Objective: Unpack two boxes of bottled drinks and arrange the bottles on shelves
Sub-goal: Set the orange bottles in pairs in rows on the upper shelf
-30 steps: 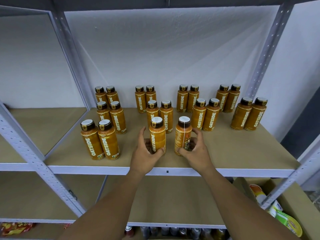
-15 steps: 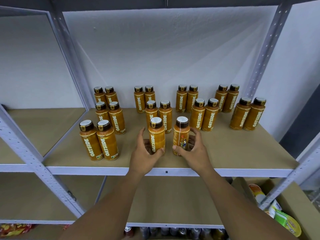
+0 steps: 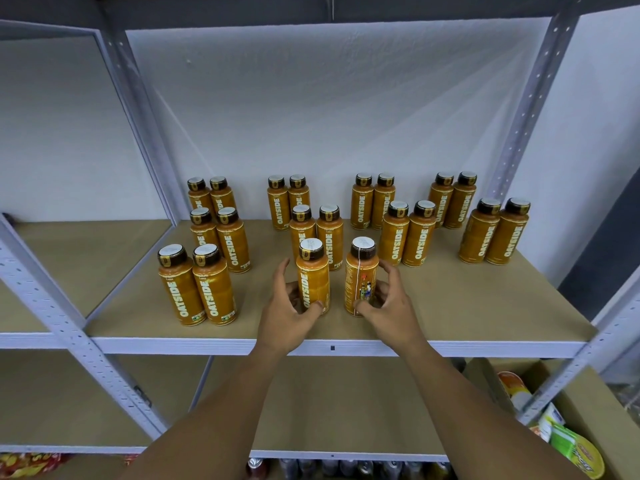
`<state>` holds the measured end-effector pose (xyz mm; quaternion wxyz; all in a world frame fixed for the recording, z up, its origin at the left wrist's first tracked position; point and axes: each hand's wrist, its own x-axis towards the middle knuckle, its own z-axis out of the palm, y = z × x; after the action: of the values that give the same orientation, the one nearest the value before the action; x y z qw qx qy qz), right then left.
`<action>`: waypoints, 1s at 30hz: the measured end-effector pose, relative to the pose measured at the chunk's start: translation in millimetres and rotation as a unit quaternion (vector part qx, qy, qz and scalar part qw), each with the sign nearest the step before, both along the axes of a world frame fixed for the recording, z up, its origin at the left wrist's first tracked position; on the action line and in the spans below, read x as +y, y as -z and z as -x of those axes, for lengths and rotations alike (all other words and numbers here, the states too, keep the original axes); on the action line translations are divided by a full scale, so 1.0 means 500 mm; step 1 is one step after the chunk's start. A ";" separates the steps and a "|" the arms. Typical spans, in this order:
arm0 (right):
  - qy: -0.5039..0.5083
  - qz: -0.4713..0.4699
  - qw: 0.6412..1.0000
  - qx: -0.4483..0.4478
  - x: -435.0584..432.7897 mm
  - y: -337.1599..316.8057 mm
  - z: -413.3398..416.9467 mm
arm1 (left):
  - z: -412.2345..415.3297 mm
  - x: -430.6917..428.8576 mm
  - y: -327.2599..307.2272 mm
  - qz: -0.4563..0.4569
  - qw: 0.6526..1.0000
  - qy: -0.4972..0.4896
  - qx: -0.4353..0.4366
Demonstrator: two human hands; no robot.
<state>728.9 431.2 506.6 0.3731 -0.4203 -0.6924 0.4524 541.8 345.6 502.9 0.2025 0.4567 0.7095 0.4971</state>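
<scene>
**Twenty bottles on one shelf, two of them in hand**

A grey metal shelving unit [image 3: 530, 109] stands against a white textured wall [image 3: 329, 116]. Its tan shelf board [image 3: 450, 299] carries twenty orange bottles [image 3: 420, 233] with dark caps (all upright). Eight stand in four pairs along the far edge and eight in four pairs mid-depth. One pair stands near left, and two stand slightly apart at near centre. The left hand [image 3: 287, 310] grips the left bottle [image 3: 313, 278], thumb across its front and fingers curled behind. The right hand [image 3: 391, 306] grips the right bottle [image 3: 358, 268] the same way. A cardboard box [image 3: 585, 410] of packets sits at lower right, and cans [image 3: 346, 467] line the lowest level.
</scene>
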 end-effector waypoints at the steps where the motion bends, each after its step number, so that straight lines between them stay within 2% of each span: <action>1: 0.000 -0.001 1.000 -0.001 -0.001 -0.001 0.000 | 0.000 0.000 0.000 0.001 1.000 0.000 -0.001; 15: 0.031 -0.037 0.999 -0.023 -0.002 -0.001 0.012 | -0.003 0.001 0.002 -0.001 1.000 -0.003 -0.002; 22: 0.005 -0.019 1.000 0.006 0.001 0.000 0.006 | -0.002 -0.001 -0.002 0.001 1.000 0.000 0.004; 30: -0.005 -0.004 1.000 -0.029 0.004 0.007 0.007 | -0.002 0.001 -0.001 0.005 1.000 -0.003 0.010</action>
<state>725.5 433.4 503.4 0.3520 -0.4283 -0.7070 0.4391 542.7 345.8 503.2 0.1967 0.4586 0.7152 0.4894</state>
